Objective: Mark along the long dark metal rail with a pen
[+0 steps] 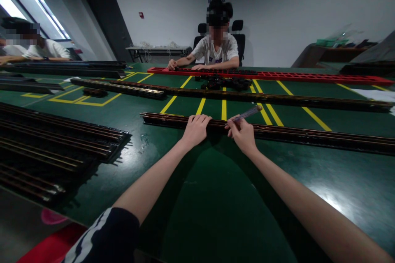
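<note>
A long black rail (308, 134) with copper-coloured strips along it lies across the table in front of me. My left hand (196, 128) is closed over the rail near its left end, fingers bent over the far side. Just to the right, my right hand (242, 133) pinches a slim pen-like tool (248, 112) with a translucent handle and a brownish round end. The tool slants up to the right, and its lower end points down at the rail. Whether its tip touches the rail is hidden by my fingers.
Several similar rails (61, 135) lie at the left. Another long rail (277, 98) crosses the table farther back, before black parts (226, 82) and a red slotted frame (314, 77). A person (219, 49) sits opposite; another person (46, 49) is at far left.
</note>
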{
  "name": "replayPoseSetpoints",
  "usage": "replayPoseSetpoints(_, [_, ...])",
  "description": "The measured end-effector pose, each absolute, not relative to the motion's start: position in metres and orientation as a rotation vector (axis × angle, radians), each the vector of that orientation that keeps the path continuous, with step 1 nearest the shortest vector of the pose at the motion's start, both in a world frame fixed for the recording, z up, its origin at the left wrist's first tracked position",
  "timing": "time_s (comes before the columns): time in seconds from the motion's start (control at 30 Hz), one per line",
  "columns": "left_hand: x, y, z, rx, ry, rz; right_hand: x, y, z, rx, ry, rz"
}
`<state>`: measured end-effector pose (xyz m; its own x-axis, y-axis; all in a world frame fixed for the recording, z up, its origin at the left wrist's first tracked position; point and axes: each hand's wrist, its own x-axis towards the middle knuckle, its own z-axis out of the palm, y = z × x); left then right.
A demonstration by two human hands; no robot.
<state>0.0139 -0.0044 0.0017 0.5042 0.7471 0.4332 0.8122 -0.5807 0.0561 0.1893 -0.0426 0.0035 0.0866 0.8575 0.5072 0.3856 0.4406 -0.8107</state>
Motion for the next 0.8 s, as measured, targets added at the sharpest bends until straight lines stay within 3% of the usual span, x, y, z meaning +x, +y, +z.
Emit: replayPoseSetpoints(0.8, [0.0113,-0.0033,0.0047,-2.581,-1.468,-0.689,0.1904,-0.0419,0.0025,-1.142,-1.493,0.537])
